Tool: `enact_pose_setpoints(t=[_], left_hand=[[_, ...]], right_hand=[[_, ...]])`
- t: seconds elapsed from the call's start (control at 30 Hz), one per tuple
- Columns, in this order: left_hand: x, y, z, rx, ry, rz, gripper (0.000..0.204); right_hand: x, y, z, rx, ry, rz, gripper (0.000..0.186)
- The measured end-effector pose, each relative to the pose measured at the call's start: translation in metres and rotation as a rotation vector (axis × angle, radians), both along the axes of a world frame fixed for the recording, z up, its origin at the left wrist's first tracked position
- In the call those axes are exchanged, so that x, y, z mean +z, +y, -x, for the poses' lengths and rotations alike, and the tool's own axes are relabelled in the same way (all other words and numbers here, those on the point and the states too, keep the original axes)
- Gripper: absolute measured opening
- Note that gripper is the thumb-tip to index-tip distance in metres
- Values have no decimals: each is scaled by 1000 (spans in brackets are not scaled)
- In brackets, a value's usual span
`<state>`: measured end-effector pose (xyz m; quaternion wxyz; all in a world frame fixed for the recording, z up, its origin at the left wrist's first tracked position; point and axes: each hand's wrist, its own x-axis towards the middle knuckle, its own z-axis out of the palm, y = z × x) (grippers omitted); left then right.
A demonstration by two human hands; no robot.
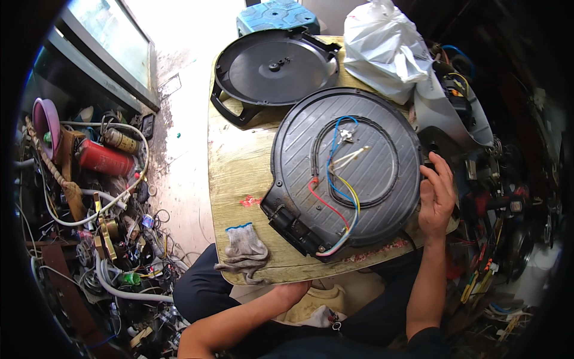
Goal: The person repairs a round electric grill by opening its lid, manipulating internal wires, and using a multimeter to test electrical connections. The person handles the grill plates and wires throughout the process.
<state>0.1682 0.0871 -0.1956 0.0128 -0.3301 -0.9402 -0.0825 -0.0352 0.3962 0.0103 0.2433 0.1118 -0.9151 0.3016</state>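
Observation:
A round black electric griddle half (pixel 371 209) lies on the table with its ribbed underside up. A dark ring-shaped heating tube (pixel 396 157) runs around its middle. Red, blue and yellow-green wires (pixel 357 206) cross it to the hinge block (pixel 293 227) at the near left. White-sleeved leads (pixel 350 158) and a small metal thermostat-like part (pixel 345 136) sit inside the ring. At the griddle's right rim, my right hand (pixel 437 200) rests with fingers stretched and slightly apart. My left hand (pixel 293 291) is low at the table's near edge, its fingers hidden beneath it.
Behind the griddle lies a black round cover with a handle (pixel 275 69). A white plastic bag (pixel 385 51) and a grey bin (pixel 451 113) stand at the right. A work glove (pixel 245 251) lies near left on the wooden table (pixel 236 167). Tangled scrap and a red cylinder (pixel 104 160) fill the left side.

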Motion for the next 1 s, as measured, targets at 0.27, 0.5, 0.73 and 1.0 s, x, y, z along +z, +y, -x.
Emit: enact_pose_setpoints(t=[0.27,0.5,0.73,1.0], left_hand=[[-14,-3,9,18,5,-104,34],[4,2,28,133,-386,-110,33],[-14,-8,24,198,-674,58,34],[23,-24,10,227,-573,296,35]], right_hand=[[-2,8,-1,-62,97,133,14],[2,18,-9,-89,103,243,7],[-11,27,-12,-170,10,510,14],[-18,34,-28,-193,-29,628,16]])
